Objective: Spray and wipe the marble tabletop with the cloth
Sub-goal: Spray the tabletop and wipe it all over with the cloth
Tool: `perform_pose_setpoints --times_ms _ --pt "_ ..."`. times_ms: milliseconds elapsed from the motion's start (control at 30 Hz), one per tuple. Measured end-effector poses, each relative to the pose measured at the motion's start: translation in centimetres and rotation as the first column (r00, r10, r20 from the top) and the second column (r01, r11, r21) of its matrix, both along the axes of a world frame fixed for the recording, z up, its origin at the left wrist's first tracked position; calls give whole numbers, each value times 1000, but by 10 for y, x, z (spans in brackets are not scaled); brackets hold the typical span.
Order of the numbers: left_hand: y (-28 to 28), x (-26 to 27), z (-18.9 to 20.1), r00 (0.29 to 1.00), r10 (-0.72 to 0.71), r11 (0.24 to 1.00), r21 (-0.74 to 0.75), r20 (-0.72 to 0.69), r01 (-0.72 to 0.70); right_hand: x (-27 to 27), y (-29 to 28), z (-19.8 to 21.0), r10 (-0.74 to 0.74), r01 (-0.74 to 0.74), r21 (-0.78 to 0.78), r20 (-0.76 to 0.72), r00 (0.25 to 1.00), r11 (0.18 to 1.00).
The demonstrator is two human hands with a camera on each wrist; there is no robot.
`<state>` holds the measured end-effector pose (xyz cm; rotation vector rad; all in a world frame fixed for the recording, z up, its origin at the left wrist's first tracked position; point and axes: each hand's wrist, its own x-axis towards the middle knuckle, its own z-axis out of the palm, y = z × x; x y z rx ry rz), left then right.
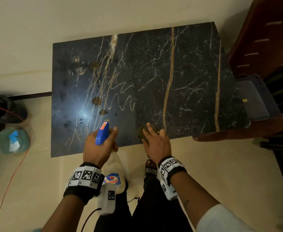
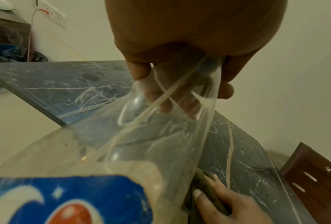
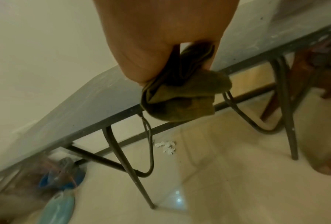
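Observation:
The black marble tabletop (image 1: 187, 72) with gold veins carries brown stains (image 1: 96, 101) and wet droplets on its left half. My left hand (image 1: 99, 148) grips the neck of a clear spray bottle (image 1: 112, 166) with a blue trigger head (image 1: 102, 134), its nozzle pointing over the table's near edge. In the left wrist view my fingers (image 2: 141, 71) wrap the bottle (image 2: 122, 151). My right hand (image 1: 155, 143) holds a folded olive cloth (image 1: 142, 131) at the near edge. In the right wrist view the cloth (image 3: 180, 98) is pinched between thumb and fingers and hangs over the edge.
A dark wooden chair (image 1: 263, 47) stands against the table's right side with a blue plastic box (image 1: 254, 99) on it. On the floor at the left are a greenish container (image 1: 13, 141), a dark bag (image 1: 2, 109) and a red cord (image 1: 8, 181).

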<state>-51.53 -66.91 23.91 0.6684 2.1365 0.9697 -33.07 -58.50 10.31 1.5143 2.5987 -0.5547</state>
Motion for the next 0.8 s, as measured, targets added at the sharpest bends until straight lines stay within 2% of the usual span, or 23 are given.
perform_pose_setpoints --times_ms 100,133,167,233,300,367,433,533,567,600,633,667,733,767,800 --pt "-8 -13 1 1000 4 1000 -1 6 -4 -17 -16 -1 -284 284 10 18 959 959" --pt "-11 -19 2 1000 -6 1000 -3 -1 6 -28 -24 -1 -325 325 3 20 945 946" --pt "-13 -23 2 1000 -11 1000 -2 -11 11 -37 -30 -1 -301 301 -4 11 954 954" --pt "-19 -35 4 1000 -15 1000 1 -24 15 -49 -43 -3 -98 98 25 -12 995 995" --pt "-24 -47 5 999 -29 1000 0 -33 29 -49 -43 -3 71 -70 64 -22 997 996" --pt "-29 -58 5 999 -32 999 2 -31 32 -41 -33 -1 125 -124 48 -17 992 991" --pt "-34 -70 7 999 -45 999 4 -32 45 -36 -29 -2 34 -33 43 -20 999 999" --pt "-38 -82 8 998 -54 999 6 -33 54 -56 -40 -1 -290 291 34 -18 957 956" --pt "-38 -86 8 998 -57 998 5 -32 57 -69 -47 0 -344 344 2 10 939 939" --pt "-38 -88 8 997 -69 998 0 -34 69 -80 -53 3 -331 332 -25 28 943 943" --pt "-37 -90 8 995 -92 996 -6 -38 92 -88 -57 5 -254 254 -42 23 967 966" --pt "-37 -91 9 993 -109 994 -11 -40 109 -92 -58 6 -123 123 -53 6 992 991" --pt "-35 -95 9 992 -125 992 -18 -31 124 -87 -47 7 118 -119 -46 -21 993 992" --pt "-35 -97 8 991 -128 992 -21 -28 127 -81 -39 5 138 -139 -41 -16 990 989" --pt "-34 -101 7 990 -137 990 -24 -25 136 -75 -34 2 63 -63 -29 -10 998 998"
